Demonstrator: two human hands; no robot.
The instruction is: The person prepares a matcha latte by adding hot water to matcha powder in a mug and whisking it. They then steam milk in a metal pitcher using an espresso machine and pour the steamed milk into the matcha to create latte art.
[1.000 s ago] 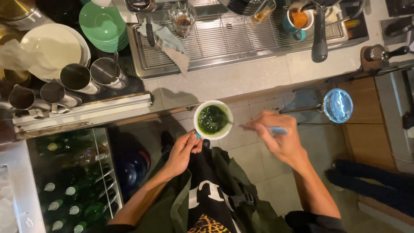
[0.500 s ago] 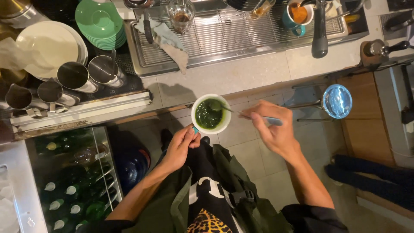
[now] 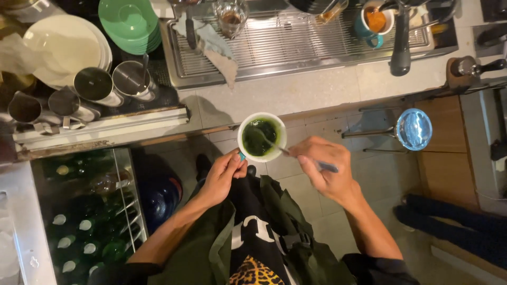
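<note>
The left hand (image 3: 222, 177) is gripping the white cup (image 3: 262, 137) from below, fingers wrapped about its side, steadying it in front of the apron, off the counter (image 3: 296, 95); the right hand (image 3: 325, 169) is pinching a spoon (image 3: 296, 155), its tip dipping into the dark green liquid (image 3: 259, 138), presumably for stirring; beyond, metal pitchers (image 3: 113, 84) and green plates (image 3: 129, 24) are standing beside the drip tray (image 3: 296, 45).

Cup (image 3: 262, 136) held before worktop (image 3: 296, 92) edge; spoon (image 3: 285, 150) in cup. Left hand (image 3: 222, 177) left of cup, right hand (image 3: 325, 169) right.
</note>
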